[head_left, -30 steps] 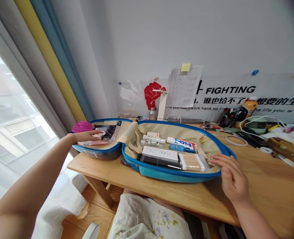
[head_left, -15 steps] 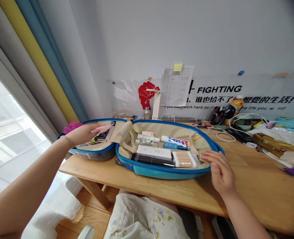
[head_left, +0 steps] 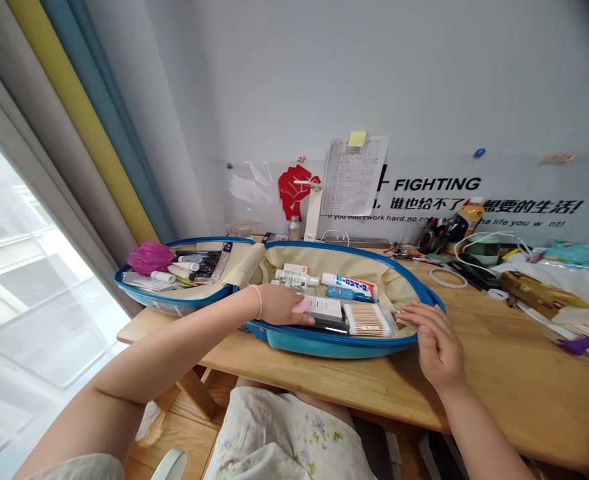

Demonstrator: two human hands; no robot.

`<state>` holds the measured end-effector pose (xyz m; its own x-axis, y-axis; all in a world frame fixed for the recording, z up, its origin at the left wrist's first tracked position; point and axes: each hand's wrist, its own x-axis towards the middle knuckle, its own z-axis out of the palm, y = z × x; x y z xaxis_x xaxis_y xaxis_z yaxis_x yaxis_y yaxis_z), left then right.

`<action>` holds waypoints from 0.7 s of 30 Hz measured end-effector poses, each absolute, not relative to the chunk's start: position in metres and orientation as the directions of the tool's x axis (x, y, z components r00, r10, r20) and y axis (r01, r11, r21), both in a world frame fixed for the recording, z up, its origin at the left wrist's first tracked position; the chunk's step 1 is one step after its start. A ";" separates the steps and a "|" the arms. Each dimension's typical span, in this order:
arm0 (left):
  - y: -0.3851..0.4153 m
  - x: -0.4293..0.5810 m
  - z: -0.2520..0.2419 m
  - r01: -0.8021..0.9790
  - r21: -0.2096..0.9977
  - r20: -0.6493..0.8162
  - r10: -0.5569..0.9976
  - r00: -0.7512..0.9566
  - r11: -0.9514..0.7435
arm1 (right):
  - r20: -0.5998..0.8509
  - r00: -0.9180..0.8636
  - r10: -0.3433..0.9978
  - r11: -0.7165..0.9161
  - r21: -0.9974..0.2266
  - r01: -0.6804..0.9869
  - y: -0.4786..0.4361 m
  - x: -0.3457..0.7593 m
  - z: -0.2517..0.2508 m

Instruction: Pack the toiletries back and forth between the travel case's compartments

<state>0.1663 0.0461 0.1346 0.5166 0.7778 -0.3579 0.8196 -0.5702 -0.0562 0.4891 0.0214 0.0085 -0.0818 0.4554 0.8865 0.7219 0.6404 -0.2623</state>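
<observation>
A blue case lies open on the wooden desk (head_left: 499, 380). Its right half (head_left: 324, 341) holds a toothpaste tube (head_left: 349, 285), small bottles (head_left: 294, 275), a white box (head_left: 327, 305) and a pack of cotton swabs (head_left: 367, 320). My left hand (head_left: 279, 305) is over the front left of this half, beside the white box, closed on a small pink object (head_left: 301, 307). My right hand (head_left: 437, 340) rests flat on the case's right rim with fingers stretched out. The left half (head_left: 174, 299) holds a pink bath puff (head_left: 150, 257) and several tubes.
Clutter covers the desk's right side: cables (head_left: 479, 240), an orange-capped bottle (head_left: 467, 217), bags and papers (head_left: 564, 280). A white lamp base (head_left: 312, 213) stands at the wall behind the case. Curtains and a window are at the left.
My left hand lifted a pink object out of the left half of the case and carried it right, into the right half. My right hand stayed on the rim.
</observation>
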 end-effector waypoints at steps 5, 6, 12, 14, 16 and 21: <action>0.059 0.152 0.121 0.782 0.056 -0.296 0.737 0.607 -0.621 | 0.897 -0.097 0.432 0.662 -0.242 0.709 0.022 0.490 0.008; 0.063 0.150 0.116 0.784 0.072 -0.295 0.737 0.608 -0.617 | 0.897 -0.098 0.431 0.664 -0.241 0.708 0.022 0.490 0.008; 0.071 0.142 0.107 0.688 0.258 -0.402 0.573 0.714 -0.678 | 0.896 -0.101 0.432 0.654 -0.234 0.719 0.021 0.489 0.011; 0.068 0.141 0.112 0.669 0.325 -0.422 0.530 0.736 -0.669 | 0.901 -0.111 0.420 0.658 -0.217 0.721 0.021 0.488 0.011; 0.065 0.142 0.116 0.663 0.346 -0.440 0.509 0.740 -0.664 | 0.902 -0.124 0.413 0.661 -0.203 0.722 0.021 0.489 0.011; 0.059 0.143 0.114 0.698 0.302 -0.436 0.557 0.707 -0.650 | 0.905 -0.128 0.406 0.667 -0.197 0.719 0.023 0.491 0.009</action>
